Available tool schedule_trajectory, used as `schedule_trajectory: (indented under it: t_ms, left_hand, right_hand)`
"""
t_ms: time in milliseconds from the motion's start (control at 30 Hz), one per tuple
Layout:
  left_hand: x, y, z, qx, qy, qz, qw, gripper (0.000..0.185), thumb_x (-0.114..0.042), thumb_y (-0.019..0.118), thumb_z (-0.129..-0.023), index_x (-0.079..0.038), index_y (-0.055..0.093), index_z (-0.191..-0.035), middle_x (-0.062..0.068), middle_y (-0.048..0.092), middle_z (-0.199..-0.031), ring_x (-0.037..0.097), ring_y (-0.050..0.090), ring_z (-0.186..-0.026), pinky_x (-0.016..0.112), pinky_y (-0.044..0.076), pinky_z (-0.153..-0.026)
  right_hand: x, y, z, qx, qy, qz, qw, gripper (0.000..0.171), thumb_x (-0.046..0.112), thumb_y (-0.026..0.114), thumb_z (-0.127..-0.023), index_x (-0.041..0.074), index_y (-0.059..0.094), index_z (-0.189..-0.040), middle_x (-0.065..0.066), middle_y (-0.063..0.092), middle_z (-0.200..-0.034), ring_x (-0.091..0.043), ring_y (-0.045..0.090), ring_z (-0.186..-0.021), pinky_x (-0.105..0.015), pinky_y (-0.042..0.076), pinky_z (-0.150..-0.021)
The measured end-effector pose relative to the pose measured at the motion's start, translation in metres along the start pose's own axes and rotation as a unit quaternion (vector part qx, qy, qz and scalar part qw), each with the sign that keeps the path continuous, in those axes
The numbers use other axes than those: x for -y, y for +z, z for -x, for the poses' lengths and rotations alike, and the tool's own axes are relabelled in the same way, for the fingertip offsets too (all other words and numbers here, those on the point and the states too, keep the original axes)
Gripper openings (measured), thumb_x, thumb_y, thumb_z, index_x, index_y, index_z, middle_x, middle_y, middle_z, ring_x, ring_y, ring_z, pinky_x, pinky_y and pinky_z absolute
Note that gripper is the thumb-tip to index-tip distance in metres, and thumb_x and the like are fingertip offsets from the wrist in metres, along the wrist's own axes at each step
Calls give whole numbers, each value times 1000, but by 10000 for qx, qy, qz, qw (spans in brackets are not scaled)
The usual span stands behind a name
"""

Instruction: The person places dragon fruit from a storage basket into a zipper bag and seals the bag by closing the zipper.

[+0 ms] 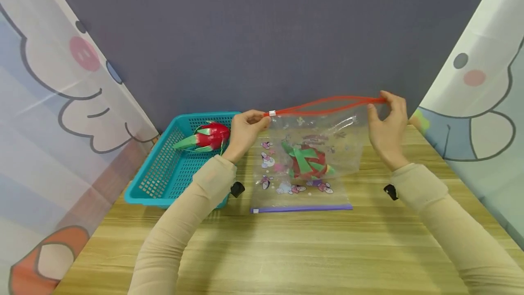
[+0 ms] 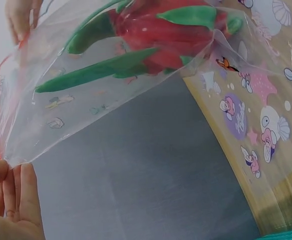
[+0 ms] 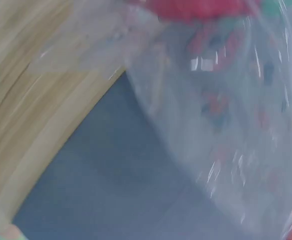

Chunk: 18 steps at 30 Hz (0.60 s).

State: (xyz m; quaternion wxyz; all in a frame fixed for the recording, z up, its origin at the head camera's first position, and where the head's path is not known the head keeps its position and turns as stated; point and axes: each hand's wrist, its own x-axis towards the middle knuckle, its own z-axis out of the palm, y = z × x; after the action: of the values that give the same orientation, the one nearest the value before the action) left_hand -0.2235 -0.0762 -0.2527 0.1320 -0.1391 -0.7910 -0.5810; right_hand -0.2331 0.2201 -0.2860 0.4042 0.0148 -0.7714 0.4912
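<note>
While no print reads clearly, both hands, left hand (image 1: 245, 127) and right hand (image 1: 386, 124), pinch the red-zippered bag (image 1: 315, 149) ends, dragon fruit (image 1: 308, 160) hanging below.

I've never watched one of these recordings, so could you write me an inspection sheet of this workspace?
Surface: wooden table, pale striped grain.
Job's things: clear zip bag with a red zip strip, held up at both top corners, a dragon fruit inside; the mouth is partly open.
Clutter: teal basket on the left, holding a second dragon fruit; another printed bag with a purple strip lies flat under the held one.
Hands: left hand pinches the slider end of the strip; right hand pinches the far end.
Cables: nothing seen.
Surroundings: grey back wall; cartoon-print curtains on both sides.
</note>
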Motion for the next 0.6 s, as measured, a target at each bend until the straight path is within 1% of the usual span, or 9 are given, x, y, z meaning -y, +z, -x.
schedule_trajectory:
  t_ms: [67, 100, 167, 233, 300, 367, 400, 500, 600]
  left_hand:
    - [2, 1, 0, 17, -26, -28, 10000, 17, -8, 63, -85, 6, 67, -95, 20, 68, -86, 27, 66, -77, 31, 56, -71]
    - [5, 2, -1, 31, -34, -8, 10000, 17, -9, 64, -85, 5, 67, -95, 19, 69, -87, 26, 67, -77, 31, 56, -71]
    - [11, 4, -5, 63, -8, 39, 10000, 19, -12, 64, -85, 3, 67, -96, 17, 69, -88, 25, 67, -78, 31, 56, -72]
    - [17, 6, -8, 104, 43, 62, 9999, 20, -16, 65, -85, 0, 68, -97, 16, 69, -88, 26, 66, -79, 33, 56, -73]
    - [21, 7, -10, 106, 136, 6, 9999, 19, -18, 65, -85, -2, 68, -96, 14, 69, -88, 26, 66, -79, 33, 56, -73]
    - [22, 8, -10, 100, 241, -76, 9996, 19, -18, 65, -85, -3, 69, -95, 13, 69, -87, 25, 67, -78, 33, 56, -72]
    - [22, 8, -10, 94, 279, -104, 9995, 18, -18, 65, -86, -3, 69, -95, 13, 69, -86, 24, 67, -77, 33, 56, -72]
    - [23, 8, -9, 104, 364, -146, 9992, 17, -17, 64, -86, -2, 69, -94, 14, 69, -87, 21, 67, -77, 29, 56, -71]
    - [23, 8, -9, 178, 415, -33, 9990, 17, -15, 64, -86, -1, 68, -95, 16, 69, -89, 21, 68, -79, 28, 56, -72]
  right_hand:
    - [6, 15, 11, -378, -1027, -308, 9935, 34, 5, 57, -88, -2, 52, -122, -14, 49, -122, -23, 42, -121, -30, 21, -112]
    - [9, 24, 15, -553, -1584, -445, 9848, 32, 1, 58, -86, -5, 54, -118, -18, 51, -120, -26, 43, -120, -33, 19, -113]
    - [18, 41, 22, -656, -2551, -634, 9626, 31, -5, 60, -81, -8, 57, -112, -22, 54, -114, -32, 46, -116, -40, 17, -114]
    - [28, 56, 26, -448, -3258, -713, 9417, 29, -7, 63, -77, -9, 60, -106, -24, 58, -108, -36, 51, -111, -44, 21, -113]
    - [39, 65, 28, 142, -3630, -575, 9299, 28, -5, 66, -76, -8, 61, -104, -23, 61, -105, -37, 54, -106, -44, 27, -110]
    - [50, 71, 28, 848, -3721, -260, 9239, 29, 0, 70, -76, -7, 62, -104, -22, 63, -103, -36, 56, -103, -43, 30, -108]
    - [55, 73, 28, 1218, -3654, -77, 9228, 30, 4, 70, -78, -7, 63, -104, -21, 63, -104, -35, 57, -103, -43, 30, -109]
    - [69, 76, 26, 2154, -3249, 535, 9193, 34, 15, 70, -81, -3, 63, -110, -17, 63, -108, -31, 56, -106, -42, 31, -108]
    - [81, 78, 22, 2806, -2772, 934, 9142, 34, 21, 67, -83, 3, 63, -112, -12, 64, -110, -28, 58, -102, -40, 43, -96]
